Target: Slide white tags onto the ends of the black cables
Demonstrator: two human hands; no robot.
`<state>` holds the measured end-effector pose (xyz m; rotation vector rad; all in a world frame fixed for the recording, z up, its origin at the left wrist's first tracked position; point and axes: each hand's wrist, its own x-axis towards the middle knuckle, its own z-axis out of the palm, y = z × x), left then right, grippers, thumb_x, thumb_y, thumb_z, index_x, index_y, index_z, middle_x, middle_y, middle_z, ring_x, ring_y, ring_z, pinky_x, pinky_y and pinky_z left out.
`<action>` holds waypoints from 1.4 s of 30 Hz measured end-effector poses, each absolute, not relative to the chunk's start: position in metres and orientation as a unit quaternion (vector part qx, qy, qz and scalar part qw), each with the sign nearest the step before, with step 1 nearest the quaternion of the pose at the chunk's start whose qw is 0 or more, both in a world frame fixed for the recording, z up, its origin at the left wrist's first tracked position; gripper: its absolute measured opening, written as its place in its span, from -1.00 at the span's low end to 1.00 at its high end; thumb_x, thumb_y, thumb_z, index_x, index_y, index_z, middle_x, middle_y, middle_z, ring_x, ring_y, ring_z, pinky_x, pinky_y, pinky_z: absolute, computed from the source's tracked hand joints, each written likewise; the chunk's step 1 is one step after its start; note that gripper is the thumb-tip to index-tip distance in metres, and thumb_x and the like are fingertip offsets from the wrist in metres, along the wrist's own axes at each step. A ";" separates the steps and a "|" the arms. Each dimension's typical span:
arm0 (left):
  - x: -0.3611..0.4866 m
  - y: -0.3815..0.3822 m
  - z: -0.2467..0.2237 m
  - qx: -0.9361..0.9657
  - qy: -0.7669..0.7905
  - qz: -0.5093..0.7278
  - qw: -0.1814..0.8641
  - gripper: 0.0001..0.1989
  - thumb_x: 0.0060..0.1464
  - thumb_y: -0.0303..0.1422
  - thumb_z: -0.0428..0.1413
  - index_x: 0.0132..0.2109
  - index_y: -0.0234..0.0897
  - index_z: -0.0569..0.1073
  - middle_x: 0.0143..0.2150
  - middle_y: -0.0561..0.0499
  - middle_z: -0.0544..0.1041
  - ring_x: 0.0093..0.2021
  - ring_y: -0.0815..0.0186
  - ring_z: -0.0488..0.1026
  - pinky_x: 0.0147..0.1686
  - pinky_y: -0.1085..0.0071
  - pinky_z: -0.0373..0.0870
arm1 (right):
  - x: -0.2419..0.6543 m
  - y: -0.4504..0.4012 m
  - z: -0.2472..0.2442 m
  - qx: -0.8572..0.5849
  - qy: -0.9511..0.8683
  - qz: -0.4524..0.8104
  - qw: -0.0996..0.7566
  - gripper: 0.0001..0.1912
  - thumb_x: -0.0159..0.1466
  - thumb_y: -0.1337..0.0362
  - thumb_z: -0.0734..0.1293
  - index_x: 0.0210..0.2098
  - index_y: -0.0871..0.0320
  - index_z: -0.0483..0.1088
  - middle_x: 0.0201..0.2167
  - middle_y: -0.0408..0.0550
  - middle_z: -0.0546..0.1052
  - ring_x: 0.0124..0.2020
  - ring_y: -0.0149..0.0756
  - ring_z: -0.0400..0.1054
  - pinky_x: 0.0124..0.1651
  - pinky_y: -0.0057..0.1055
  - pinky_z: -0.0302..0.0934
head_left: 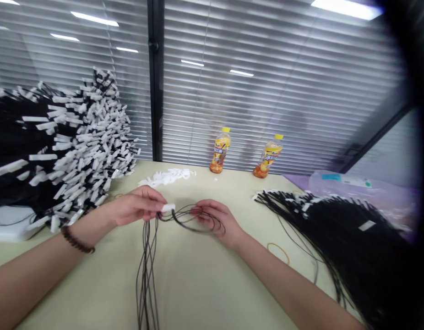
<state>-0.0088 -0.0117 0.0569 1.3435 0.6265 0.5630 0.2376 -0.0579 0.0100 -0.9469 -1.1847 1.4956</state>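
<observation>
My left hand (143,205), with a dark beaded bracelet (78,240) at its wrist, is closed in a pinch on thin black cables beside a white label tag (168,207). From that pinch several black cables (146,270) hang down over the front of the table. More cable bends in loops (187,225) to the right, toward my right hand (217,221). Its fingers are curled around the loops, slightly blurred, and the fingertips are partly hidden behind the strands.
A tall heap of black cables with white tags (95,137) fills the left side. Another black cable bundle (352,247) lies at right, near a rubber band (279,252). Loose white tags (167,176) and two drink bottles (220,151) (268,158) are at the back.
</observation>
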 end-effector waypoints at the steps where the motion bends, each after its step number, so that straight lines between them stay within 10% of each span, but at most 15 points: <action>1: -0.006 -0.015 0.058 0.638 0.283 0.212 0.684 -0.84 -0.20 -0.36 0.16 -0.41 -0.37 0.50 -0.59 -0.02 0.40 -0.67 0.53 0.15 -0.67 0.58 0.04 | 0.241 -0.056 0.010 -0.380 -0.458 0.636 0.491 -0.74 0.10 0.29 0.21 -0.20 0.21 0.28 -0.20 0.07 0.41 -0.19 -0.26 0.32 -0.16 -0.35 0.19; 6: 0.012 -0.024 0.049 0.740 0.333 0.127 0.570 -0.80 -0.16 -0.27 0.12 -0.46 -0.35 0.49 -0.65 0.06 0.31 -0.63 0.49 0.18 -0.61 0.56 0.07 | 0.242 -0.056 0.013 -0.391 -0.483 0.580 0.527 -0.70 0.14 0.25 0.15 -0.19 0.24 0.31 -0.19 0.08 0.40 -0.09 -0.21 0.26 -0.07 -0.26 0.15; 16: 0.022 -0.018 0.019 0.718 0.400 0.203 0.532 -0.73 -0.13 -0.21 0.07 -0.43 -0.37 0.48 -0.65 0.06 0.34 -0.61 0.46 0.21 -0.56 0.56 0.11 | 0.225 -0.076 0.018 -0.519 -0.698 0.017 0.493 -0.85 0.07 0.31 0.24 -0.34 0.20 0.36 -0.21 0.04 0.28 -0.13 -0.26 0.17 -0.07 -0.31 0.07; 25: 0.023 -0.018 0.016 0.687 0.396 0.248 0.557 -0.72 -0.14 -0.19 0.08 -0.42 -0.36 0.48 -0.65 0.08 0.34 -0.59 0.46 0.22 -0.56 0.57 0.11 | 0.168 -0.110 0.021 -0.558 -0.765 0.197 0.256 -0.74 0.17 0.14 0.15 -0.51 0.17 0.29 -0.62 -0.21 0.33 -0.62 -0.51 0.11 -0.56 -0.55 -0.11; 42: 0.022 -0.013 0.012 0.692 0.377 0.253 0.561 -0.71 -0.15 -0.17 0.09 -0.44 -0.35 0.48 -0.60 0.05 0.38 -0.58 0.46 0.22 -0.53 0.55 0.14 | 0.176 -0.096 0.007 -0.579 -0.737 0.186 0.296 -0.90 0.11 0.35 0.13 -0.48 0.17 0.25 -0.62 -0.20 0.33 -0.60 -0.49 0.12 -0.53 -0.56 -0.10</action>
